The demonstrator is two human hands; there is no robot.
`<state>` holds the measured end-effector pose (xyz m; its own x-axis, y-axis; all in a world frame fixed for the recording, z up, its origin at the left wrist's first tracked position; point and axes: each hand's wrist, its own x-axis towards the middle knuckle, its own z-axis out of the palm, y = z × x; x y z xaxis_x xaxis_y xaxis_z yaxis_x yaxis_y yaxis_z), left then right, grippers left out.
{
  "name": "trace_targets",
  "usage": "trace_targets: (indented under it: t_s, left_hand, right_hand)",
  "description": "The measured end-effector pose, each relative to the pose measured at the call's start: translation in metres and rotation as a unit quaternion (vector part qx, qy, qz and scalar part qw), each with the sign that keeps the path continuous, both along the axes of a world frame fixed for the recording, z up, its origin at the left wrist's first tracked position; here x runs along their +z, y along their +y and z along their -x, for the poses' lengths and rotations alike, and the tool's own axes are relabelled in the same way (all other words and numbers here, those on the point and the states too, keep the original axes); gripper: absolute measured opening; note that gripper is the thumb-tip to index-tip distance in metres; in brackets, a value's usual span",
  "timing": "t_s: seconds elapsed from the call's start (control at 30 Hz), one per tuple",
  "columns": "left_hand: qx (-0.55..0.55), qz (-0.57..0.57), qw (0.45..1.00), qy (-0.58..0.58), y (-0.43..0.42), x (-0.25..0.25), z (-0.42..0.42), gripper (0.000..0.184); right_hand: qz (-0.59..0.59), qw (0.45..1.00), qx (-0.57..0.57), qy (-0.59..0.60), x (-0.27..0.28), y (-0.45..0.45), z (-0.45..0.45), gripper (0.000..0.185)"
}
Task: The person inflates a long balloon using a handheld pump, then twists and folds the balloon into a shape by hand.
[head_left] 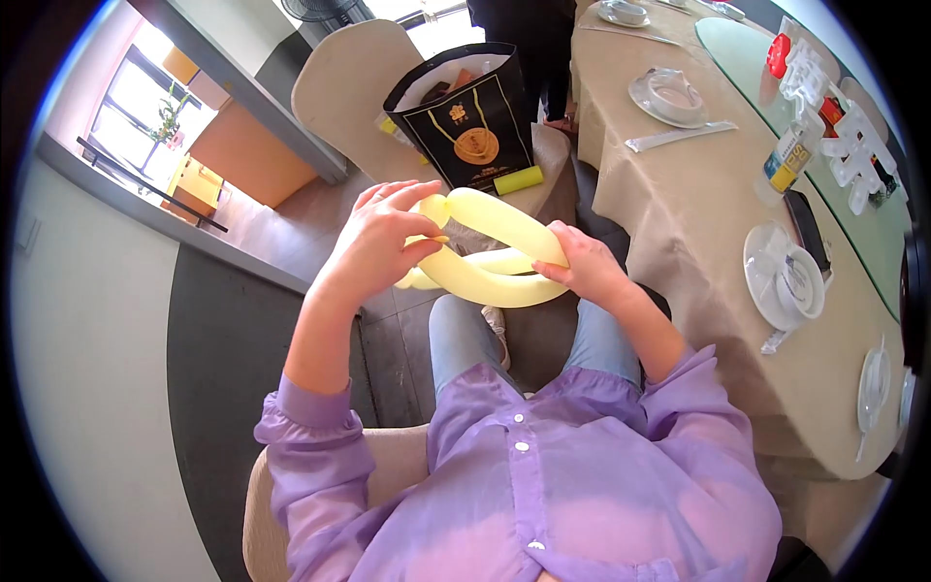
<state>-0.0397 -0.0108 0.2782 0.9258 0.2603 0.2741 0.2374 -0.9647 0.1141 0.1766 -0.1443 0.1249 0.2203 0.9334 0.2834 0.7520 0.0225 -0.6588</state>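
A pale yellow modelling balloon, long and thin, is bent into loops above my lap. My left hand pinches its left end, where a twisted joint and a small yellow tip show between thumb and fingers. On the other side my right hand is wrapped round the bend of the balloon, thumb on the near side. Two strands run between my hands, one above the other, and another piece passes behind the lower strand. Part of the balloon is hidden behind my left fingers.
A black gift bag stands on a beige chair ahead, beside a yellow-green roll. At right, the table bears wrapped dishes, a bottle and a black case. A person in dark clothes stands behind the bag.
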Motion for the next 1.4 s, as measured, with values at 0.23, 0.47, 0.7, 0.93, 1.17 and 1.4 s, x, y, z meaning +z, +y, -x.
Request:
trace_targets:
  t_s: [0.23, 0.47, 0.7, 0.93, 1.17, 1.4]
  left_hand:
    - [-0.001, -0.02, 0.994, -0.111, -0.003, 0.006, -0.002, 0.014]
    - [0.1, 0.275, 0.837, -0.462, -0.031, -0.056, 0.027, 0.016]
    - [0.196, 0.536, 0.567, -0.594, -0.013, -0.09, 0.047, 0.025]
    - [0.14, 0.543, 0.489, -0.668, 0.007, -0.086, 0.064, 0.027]
    - [0.107, 0.585, 0.517, -0.616, 0.042, -0.07, 0.079, 0.028]
    - [0.07, 0.702, 0.625, -0.335, 0.055, -0.056, 0.021, 0.026]
  right_hand:
    - [-0.011, 0.984, -0.039, 0.174, 0.019, -0.001, -0.018, 0.034]
    - [-0.217, 0.736, -0.031, 0.64, 0.025, 0.027, -0.037, 0.03]
    - [-0.186, 0.694, 0.07, 0.692, 0.024, 0.039, -0.021, 0.024]
    - [-0.077, 0.729, 0.073, 0.677, 0.022, 0.031, -0.011, 0.022]
    - [0.013, 0.838, 0.051, 0.542, 0.023, 0.019, -0.023, 0.024]
    - [-0.106, 0.939, 0.087, 0.314, 0.011, 0.05, -0.04, 0.037]
